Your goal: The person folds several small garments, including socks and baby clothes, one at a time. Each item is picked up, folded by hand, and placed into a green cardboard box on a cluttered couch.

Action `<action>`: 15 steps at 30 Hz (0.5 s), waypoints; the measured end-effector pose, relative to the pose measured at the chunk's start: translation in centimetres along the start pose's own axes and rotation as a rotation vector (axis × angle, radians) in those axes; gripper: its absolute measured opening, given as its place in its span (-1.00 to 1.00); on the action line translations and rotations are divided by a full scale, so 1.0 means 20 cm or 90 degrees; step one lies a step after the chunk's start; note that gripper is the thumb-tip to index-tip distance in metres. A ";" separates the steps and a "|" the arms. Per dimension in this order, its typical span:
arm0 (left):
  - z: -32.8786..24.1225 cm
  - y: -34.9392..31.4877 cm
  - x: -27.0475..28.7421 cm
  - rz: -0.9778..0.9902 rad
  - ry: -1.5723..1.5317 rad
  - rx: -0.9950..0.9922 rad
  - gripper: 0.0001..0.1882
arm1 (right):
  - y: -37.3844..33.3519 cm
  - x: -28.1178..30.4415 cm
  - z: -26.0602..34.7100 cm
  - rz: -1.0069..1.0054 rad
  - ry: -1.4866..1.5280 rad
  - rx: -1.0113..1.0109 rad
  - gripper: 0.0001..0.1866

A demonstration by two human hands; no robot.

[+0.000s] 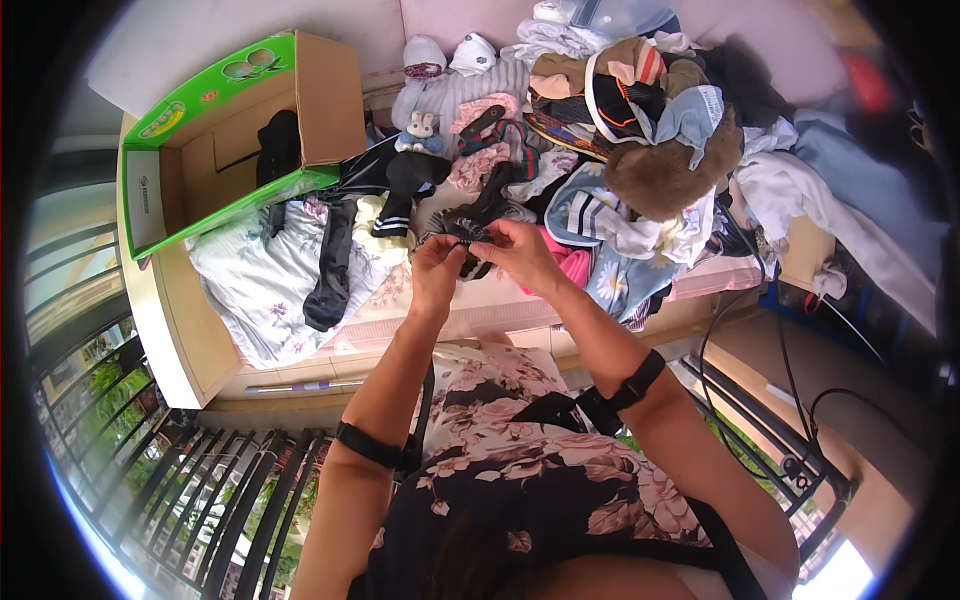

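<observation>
My left hand (438, 268) and my right hand (522, 256) meet at the middle of the clothes pile, fingertips pinched. Between them is a small dark cloth piece (465, 229) with pale markings; it looks like a sock, but the fingers partly cover it. A black sock with white stripes (398, 205) lies just left of my hands. Beyond them is a pink frilly cloth (480, 168). Bright pink fabric (567, 262) sits beside my right wrist. A long black sock (330, 270) rests farther left on a white floral cloth (255, 285).
A green cardboard box (225, 85) lies open at the left with black cloth inside. At the right are a brown furry piece (655, 180), a blue daisy-print cloth (625, 275) and heaped clothes. Two small white hats (473, 53) stand at the back. Black cables (780, 350) hang at the right.
</observation>
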State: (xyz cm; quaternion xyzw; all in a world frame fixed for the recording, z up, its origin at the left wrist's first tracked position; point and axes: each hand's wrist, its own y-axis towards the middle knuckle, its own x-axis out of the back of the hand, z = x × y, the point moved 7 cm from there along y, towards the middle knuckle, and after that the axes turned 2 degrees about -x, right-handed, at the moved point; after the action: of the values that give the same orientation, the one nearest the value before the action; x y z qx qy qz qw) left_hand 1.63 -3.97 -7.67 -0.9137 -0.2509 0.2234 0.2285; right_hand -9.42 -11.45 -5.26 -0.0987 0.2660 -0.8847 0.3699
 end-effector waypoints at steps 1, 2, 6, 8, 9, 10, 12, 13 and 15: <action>0.01 0.01 0.02 -0.017 -0.014 0.028 -0.92 | 0.00 -0.01 0.00 0.000 -0.032 0.012 -0.73; 0.04 0.01 0.05 -0.054 -0.003 0.094 -0.91 | -0.01 -0.01 0.00 -0.013 -0.120 0.038 -0.76; -0.04 0.00 -0.02 0.035 -0.352 0.026 -0.91 | 0.00 0.09 0.03 -0.177 -0.287 0.106 -0.76; -0.01 -0.07 -0.10 0.175 -0.272 0.039 -0.81 | 0.02 0.16 0.01 -0.250 -0.238 0.059 -0.74; 0.02 -0.06 -0.04 0.109 -0.089 0.030 -0.77 | 0.03 0.15 0.03 -0.281 -0.259 0.084 -0.72; 0.04 -0.04 0.00 0.088 0.089 0.001 -0.72 | 0.04 0.08 0.02 -0.205 -0.139 0.109 -0.69; 0.12 0.01 0.17 -0.096 0.205 0.076 -0.67 | 0.02 -0.09 -0.02 -0.092 0.087 0.100 -0.62; 0.13 0.03 0.21 -0.109 0.212 0.069 -0.67 | -0.01 -0.20 -0.01 -0.006 0.155 0.131 -0.62; 0.12 0.05 0.24 -0.135 0.171 0.020 -0.69 | -0.05 -0.30 -0.03 0.050 0.121 0.140 -0.56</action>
State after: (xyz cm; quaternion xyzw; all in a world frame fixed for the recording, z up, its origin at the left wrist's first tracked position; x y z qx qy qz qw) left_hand 4.50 -1.34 -11.55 -0.9000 -0.3096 0.0775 0.2967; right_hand -6.04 -6.29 -5.10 0.0373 0.2046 -0.8987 0.3860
